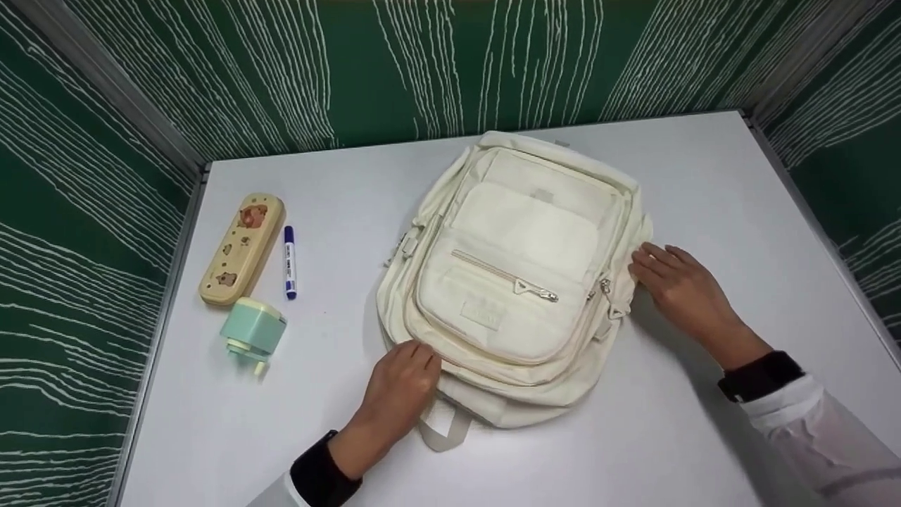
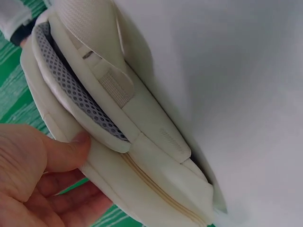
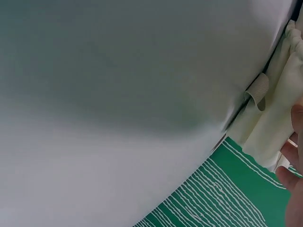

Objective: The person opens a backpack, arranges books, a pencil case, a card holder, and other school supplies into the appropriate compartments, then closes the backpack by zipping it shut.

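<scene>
A cream backpack [image 1: 524,232] lies on its back on the white table, its front pocket and zips facing up. At its lower left edge, my left hand [image 1: 405,384] grips the rim. In the left wrist view the thumb [image 2: 71,151] presses on the backpack's side [image 2: 156,156], with the other fingers bent over the front. My right hand [image 1: 679,289] is at the bag's right side, its fingertips touching the fabric. The right wrist view catches only part of that hand [image 3: 294,161], fingers apart, beside the side fabric [image 3: 272,127] and a small strap loop.
To the left lie a yellow pencil case [image 1: 243,250] with animal pictures, a blue-capped marker [image 1: 290,262] and a mint-green pencil sharpener [image 1: 255,327] with a crank. Green walls with white lines stand behind the table [image 1: 704,169] and at both sides. A strap loop [image 1: 447,429] sticks out below the bag.
</scene>
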Demonstrator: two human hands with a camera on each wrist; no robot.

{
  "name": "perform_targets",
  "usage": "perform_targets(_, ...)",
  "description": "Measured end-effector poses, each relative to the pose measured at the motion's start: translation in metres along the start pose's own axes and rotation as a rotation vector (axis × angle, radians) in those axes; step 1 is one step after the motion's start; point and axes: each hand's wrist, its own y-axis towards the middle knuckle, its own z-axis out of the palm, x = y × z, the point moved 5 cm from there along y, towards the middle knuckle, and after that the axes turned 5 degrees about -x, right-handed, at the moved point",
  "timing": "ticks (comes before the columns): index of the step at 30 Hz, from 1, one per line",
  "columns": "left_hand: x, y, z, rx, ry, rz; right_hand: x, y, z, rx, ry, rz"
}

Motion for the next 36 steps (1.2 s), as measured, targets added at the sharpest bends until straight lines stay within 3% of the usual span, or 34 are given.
perform_targets(8,0.044,0.007,0.004,0.056,-0.002,-0.143,0.032,-0.003,-0.013,-0.089,-0.04,-0.045)
perform_targets(12,0.06,0.013,0.007,0.1,0.0,-0.223,0.045,-0.004,-0.014,-0.075,-0.041,-0.046)
perform_targets(23,0.095,0.035,0.022,0.31,0.087,-0.392,0.076,-0.009,-0.017,-0.036,-0.004,-0.071)
perform_targets(31,0.12,0.058,0.041,0.395,0.075,-0.502,0.095,-0.005,-0.021,-0.041,0.102,-0.018)
perform_targets(36,0.135,0.069,0.052,0.416,0.036,-0.566,0.11,-0.001,-0.02,-0.042,0.114,-0.045)
